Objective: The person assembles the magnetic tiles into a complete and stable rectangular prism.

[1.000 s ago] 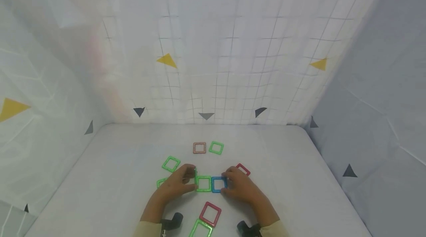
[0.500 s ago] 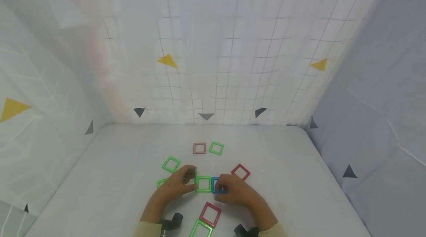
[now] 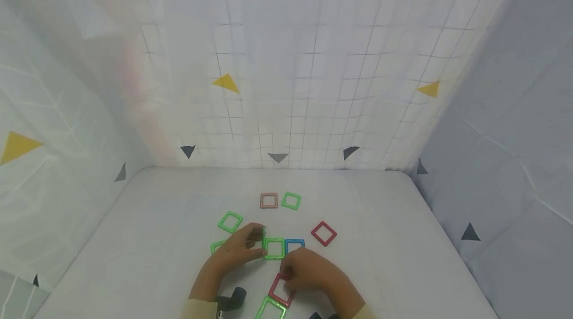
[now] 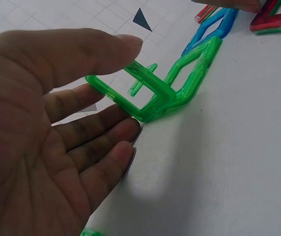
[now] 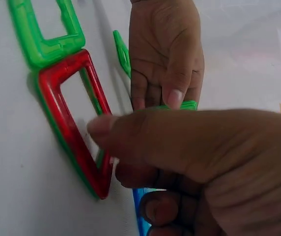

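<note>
My left hand holds a green square magnetic tile frame upright, thumb on its upper edge and fingers at its lower side. That tile meets a flat green tile, which touches a blue tile on its right. Nearer my body, my right hand pinches the side of a red tile with thumb and index finger. Beneath the red tile a green edge shows. Its lower corner touches another green tile. My right hand partly hides the blue and red tiles.
An orange-brown tile and a green tile lie at the back. Another green tile is on the left, with one more half behind my left arm. At the right lies a loose red tile. White sheets surround the white table.
My right hand has left the blue tile and come toward my body to the near red tile. The loose red tile at right is uncovered. My left hand stays in place.
</note>
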Tool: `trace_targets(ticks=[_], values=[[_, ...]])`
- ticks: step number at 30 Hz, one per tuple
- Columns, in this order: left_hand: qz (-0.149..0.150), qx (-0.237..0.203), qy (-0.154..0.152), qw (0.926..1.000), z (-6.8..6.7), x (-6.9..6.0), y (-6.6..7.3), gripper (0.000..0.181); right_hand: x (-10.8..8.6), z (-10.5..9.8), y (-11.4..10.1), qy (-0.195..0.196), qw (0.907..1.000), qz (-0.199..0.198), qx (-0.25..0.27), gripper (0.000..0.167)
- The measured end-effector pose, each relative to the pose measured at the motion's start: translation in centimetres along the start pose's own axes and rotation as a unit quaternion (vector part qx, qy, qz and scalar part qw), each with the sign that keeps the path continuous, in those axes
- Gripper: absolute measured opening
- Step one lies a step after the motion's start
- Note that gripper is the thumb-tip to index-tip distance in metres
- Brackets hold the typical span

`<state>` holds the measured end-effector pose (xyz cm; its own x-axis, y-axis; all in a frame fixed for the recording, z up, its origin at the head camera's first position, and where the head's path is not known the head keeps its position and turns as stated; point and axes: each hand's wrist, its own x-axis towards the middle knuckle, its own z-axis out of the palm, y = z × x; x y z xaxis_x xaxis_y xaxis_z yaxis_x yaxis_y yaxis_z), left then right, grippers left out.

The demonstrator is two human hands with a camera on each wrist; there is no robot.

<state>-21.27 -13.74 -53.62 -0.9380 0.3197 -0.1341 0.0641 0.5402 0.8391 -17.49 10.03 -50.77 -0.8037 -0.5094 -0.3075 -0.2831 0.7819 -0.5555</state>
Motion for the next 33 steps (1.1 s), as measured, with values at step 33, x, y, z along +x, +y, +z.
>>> trace_targets(ticks=[33], values=[[0.003, -0.003, -0.003, 1.0, -0.01, 0.13, -0.21, 0.062, 0.13, -0.51, -0.08, 0.074, 0.995, 0.009, -0.067, 0.013]])
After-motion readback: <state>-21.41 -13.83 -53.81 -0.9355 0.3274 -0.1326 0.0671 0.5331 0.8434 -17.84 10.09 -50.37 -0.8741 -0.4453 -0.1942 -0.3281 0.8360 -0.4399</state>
